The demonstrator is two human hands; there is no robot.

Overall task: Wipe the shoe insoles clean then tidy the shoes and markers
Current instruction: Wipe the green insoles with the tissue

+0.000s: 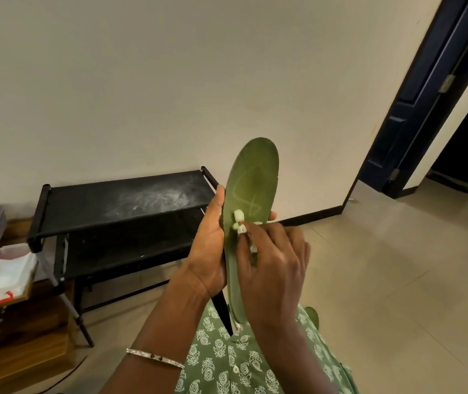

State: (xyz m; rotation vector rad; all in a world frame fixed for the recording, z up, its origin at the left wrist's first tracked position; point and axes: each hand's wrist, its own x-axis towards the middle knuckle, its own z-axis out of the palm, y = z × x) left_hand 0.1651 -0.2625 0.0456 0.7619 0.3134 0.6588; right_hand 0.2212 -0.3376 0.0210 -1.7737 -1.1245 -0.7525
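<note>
A green shoe insole [257,177] stands upright in front of me, toe end up, with a faint pale drawn line on its middle. My left hand [208,245] grips its left edge, thumb along the rim and fingertips showing past the right edge. My right hand [272,263] pinches a small white wad of tissue [239,220] and presses it against the insole's face just below the drawn line. A second green piece [312,315] peeks out behind my right wrist. No shoes or markers are in view.
A black two-tier shoe rack [124,200] with a dusty top shelf stands against the wall to the left. A clear plastic box [2,265] holding white material sits on a wooden stand at far left. A dark door [426,95] stands open at right; tiled floor lies ahead.
</note>
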